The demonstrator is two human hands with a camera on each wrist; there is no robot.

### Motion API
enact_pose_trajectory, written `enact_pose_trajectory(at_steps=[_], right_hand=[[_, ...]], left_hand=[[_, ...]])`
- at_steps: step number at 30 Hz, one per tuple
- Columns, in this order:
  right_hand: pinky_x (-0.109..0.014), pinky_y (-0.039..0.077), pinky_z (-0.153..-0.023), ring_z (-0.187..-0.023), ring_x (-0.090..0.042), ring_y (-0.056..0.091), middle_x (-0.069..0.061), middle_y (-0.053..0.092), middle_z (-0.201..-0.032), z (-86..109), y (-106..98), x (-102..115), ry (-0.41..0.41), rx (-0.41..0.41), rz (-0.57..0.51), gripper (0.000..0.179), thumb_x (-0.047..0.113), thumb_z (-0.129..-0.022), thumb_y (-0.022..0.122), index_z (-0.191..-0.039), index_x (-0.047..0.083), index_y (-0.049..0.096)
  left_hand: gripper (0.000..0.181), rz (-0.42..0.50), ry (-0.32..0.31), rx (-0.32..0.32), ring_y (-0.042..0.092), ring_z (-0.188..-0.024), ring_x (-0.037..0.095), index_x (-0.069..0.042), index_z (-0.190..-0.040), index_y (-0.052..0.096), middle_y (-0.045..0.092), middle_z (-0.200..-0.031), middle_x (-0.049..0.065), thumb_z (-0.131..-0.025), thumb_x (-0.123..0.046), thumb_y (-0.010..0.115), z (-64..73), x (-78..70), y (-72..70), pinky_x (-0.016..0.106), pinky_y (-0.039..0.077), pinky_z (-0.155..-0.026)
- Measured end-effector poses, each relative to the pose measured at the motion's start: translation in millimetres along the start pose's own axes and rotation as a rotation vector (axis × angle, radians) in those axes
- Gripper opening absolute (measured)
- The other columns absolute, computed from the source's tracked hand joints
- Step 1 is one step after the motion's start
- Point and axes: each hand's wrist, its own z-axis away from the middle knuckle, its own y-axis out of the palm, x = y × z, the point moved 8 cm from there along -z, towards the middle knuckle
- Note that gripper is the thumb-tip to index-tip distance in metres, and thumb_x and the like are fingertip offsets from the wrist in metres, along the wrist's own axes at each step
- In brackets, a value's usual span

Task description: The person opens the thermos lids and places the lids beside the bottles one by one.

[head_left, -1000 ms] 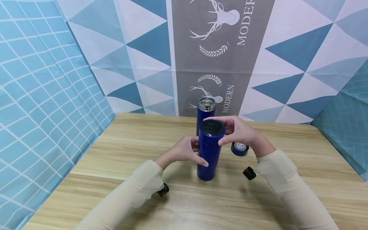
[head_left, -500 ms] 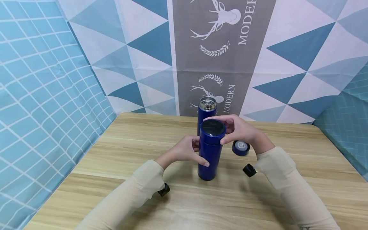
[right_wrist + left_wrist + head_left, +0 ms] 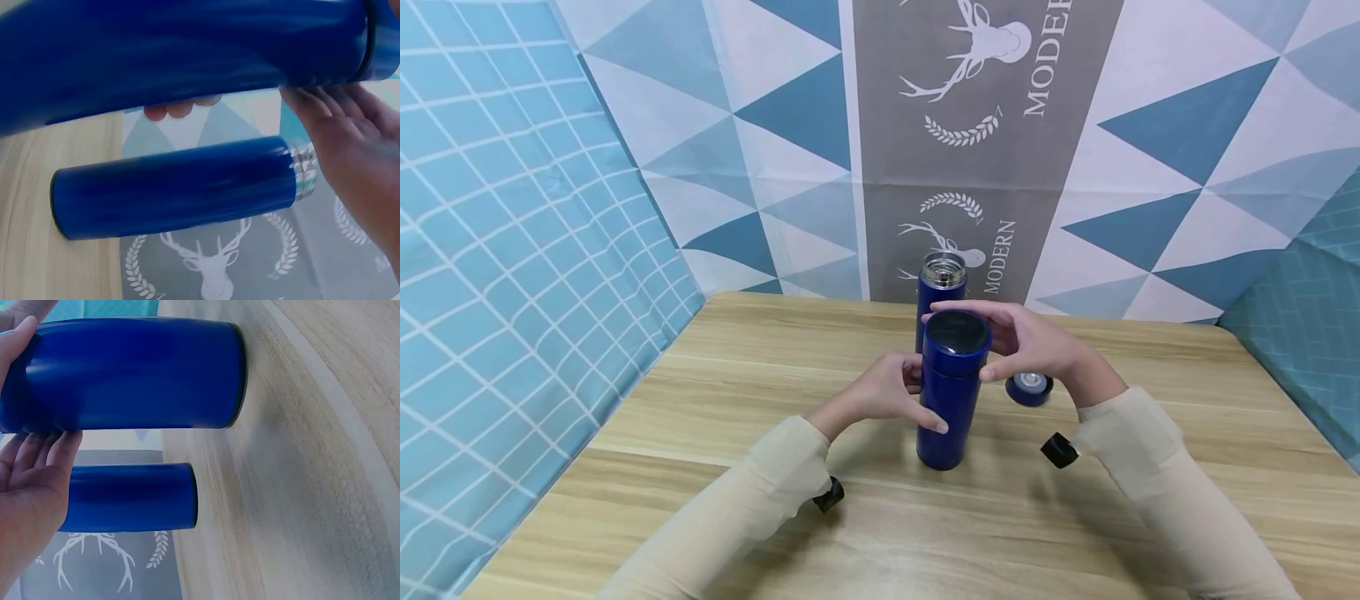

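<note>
A blue thermos stands upright near the middle of the table, its blue lid with a dark glossy top in place. My left hand grips the body from the left, thumb across the front and fingers behind. Round the lid curve the fingers of my right hand, thumb at its right lower edge. Just behind is a second blue thermos, uncovered, its steel neck showing; its lower part is hidden in the head view. That thermos shows nearly whole in the right wrist view.
A loose blue cap lies on the wooden table under the right hand, pale inner side up. Patterned cloth hangs along the table's back edge, and blue checked cloth covers the left side.
My right hand has shifted slightly right, its thumb now at the lid's edge instead of overlapping it. My left hand and both thermoses have stayed in place.
</note>
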Motion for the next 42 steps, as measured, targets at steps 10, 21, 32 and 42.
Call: enact_pose_trajectory(at_steps=[10,21,32,42], right_hand=[[-0.018,0.046,-0.103,-0.129,-0.012,0.054,-0.015,0.045,-0.148,11.1,8,16,0.125,-0.343,0.209,0.075,0.008,-0.082,0.074,-0.147,0.008,0.036],[-0.014,0.045,-0.100,-0.126,-0.022,0.057,-0.009,0.051,-0.141,26.1,21,20,0.197,-0.686,0.296,0.078,0.010,-0.077,0.080,-0.144,0.008,0.041],[-0.014,0.049,-0.095,-0.113,-0.002,0.062,-0.011,0.058,-0.135,27.8,20,19,0.154,-0.726,0.319,0.068,0.007,-0.076,0.080,-0.138,0.007,0.050],[-0.017,0.052,-0.094,-0.111,-0.003,0.064,-0.017,0.059,-0.134,25.7,15,16,0.122,-0.645,0.286,0.069,0.005,-0.075,0.080,-0.137,0.003,0.049]], left_hand=[[0.058,0.011,-0.012,0.011,0.069,-0.106,0.018,-0.002,-0.118,0.062,0.070,-0.117,0.012,-0.065,-0.004,0.086,-2.1,1.8,-0.5,0.032,0.054,-0.097],[0.057,0.013,-0.006,0.013,0.069,-0.106,0.018,-0.004,-0.117,0.063,0.070,-0.118,0.011,-0.065,-0.005,0.086,-2.2,1.0,0.2,0.031,0.054,-0.097],[0.058,0.028,-0.003,0.016,0.068,-0.108,0.020,-0.002,-0.119,0.062,0.069,-0.119,0.013,-0.065,-0.005,0.085,-1.8,1.8,-0.6,0.033,0.053,-0.098],[0.056,0.014,-0.009,0.004,0.069,-0.106,0.019,-0.002,-0.116,0.064,0.070,-0.116,0.012,-0.065,-0.007,0.086,-1.2,4.0,-1.1,0.030,0.054,-0.096]])
